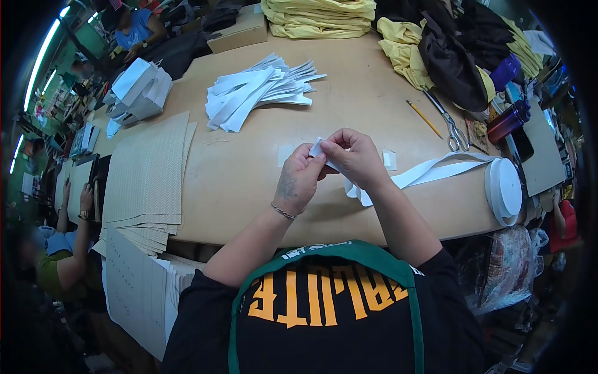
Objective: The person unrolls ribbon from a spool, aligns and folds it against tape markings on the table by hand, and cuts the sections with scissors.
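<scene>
Both hands meet above the middle of the table, with the end of a white strip point(414, 176) pinched between them. My left hand point(299, 177) has its thumb and fingers closed on the strip's end. My right hand point(356, 156) grips the same end from the right, thumb pressed on it. From under my right hand the strip runs in loose loops to a white roll point(503, 192) at the table's right edge. Farther back lies a pile of cut white strips point(258, 90). Some of the strip is hidden behind my fingers.
Patterned sheets point(146, 174) are stacked at the left. A pencil point(424, 118), scissors point(450, 121) and a dark bottle point(507, 121) are at the right. Yellow fabric point(317, 17) is piled at the back beside a cardboard box point(240, 30). Other people are at the left.
</scene>
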A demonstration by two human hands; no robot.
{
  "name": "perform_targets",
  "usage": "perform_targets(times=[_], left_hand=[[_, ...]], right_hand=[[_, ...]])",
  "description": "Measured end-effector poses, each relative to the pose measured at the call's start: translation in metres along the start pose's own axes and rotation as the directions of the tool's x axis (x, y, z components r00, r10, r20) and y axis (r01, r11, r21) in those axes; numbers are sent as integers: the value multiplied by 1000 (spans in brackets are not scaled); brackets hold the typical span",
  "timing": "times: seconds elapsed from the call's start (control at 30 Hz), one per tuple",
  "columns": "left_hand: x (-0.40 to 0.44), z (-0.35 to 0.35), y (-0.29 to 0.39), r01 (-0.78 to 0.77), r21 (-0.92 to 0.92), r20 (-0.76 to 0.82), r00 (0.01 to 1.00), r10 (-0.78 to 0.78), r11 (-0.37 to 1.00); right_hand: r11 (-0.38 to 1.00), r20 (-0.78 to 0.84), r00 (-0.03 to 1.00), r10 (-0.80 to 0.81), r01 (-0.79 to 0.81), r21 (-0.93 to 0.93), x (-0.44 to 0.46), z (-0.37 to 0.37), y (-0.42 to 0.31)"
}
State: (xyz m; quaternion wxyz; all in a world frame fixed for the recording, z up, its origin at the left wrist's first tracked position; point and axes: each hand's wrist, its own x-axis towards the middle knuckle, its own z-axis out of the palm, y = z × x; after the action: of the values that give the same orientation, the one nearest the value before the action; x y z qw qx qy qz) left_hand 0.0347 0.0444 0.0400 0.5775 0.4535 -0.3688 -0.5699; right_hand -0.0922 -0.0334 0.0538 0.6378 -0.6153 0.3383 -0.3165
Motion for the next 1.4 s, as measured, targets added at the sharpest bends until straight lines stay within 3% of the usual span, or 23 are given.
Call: perform_targets(times=[0.17,0.47,0.57,0.77,0.97,1.07,1.17,1.27,1.4], left_hand=[[-4,10,2,-60,-14,-50,997,59,998],[-6,7,0,-122,10,-43,992,122,992],[-6,3,2,-127,197,-42,990,137,972],[-9,4,5,-189,286,-35,978,207,939],[-9,-1,7,-128,258,-6,991,134,958],[-3,-10,9,-107,234,39,994,100,966],[-3,-10,16,-237,226,4,970,242,945],[-1,-16,31,-300,233,-52,946,320,925],[0,-26,35,-336,136,-225,906,360,932]], right_hand=[[997,-43,999,-6,10,82,-2,4,2],[997,32,999,-28,25,76,-1,0,4],[994,32,999,-39,35,106,-3,-1,4],[981,22,999,-49,44,189,-6,-1,2],[961,71,997,-24,3,277,-9,1,0],[978,97,995,-34,13,209,-7,-3,3],[966,159,986,-56,13,259,-4,-5,10],[996,299,953,-50,26,86,-12,-9,0],[975,166,985,40,-2,-224,-22,-41,-8]])
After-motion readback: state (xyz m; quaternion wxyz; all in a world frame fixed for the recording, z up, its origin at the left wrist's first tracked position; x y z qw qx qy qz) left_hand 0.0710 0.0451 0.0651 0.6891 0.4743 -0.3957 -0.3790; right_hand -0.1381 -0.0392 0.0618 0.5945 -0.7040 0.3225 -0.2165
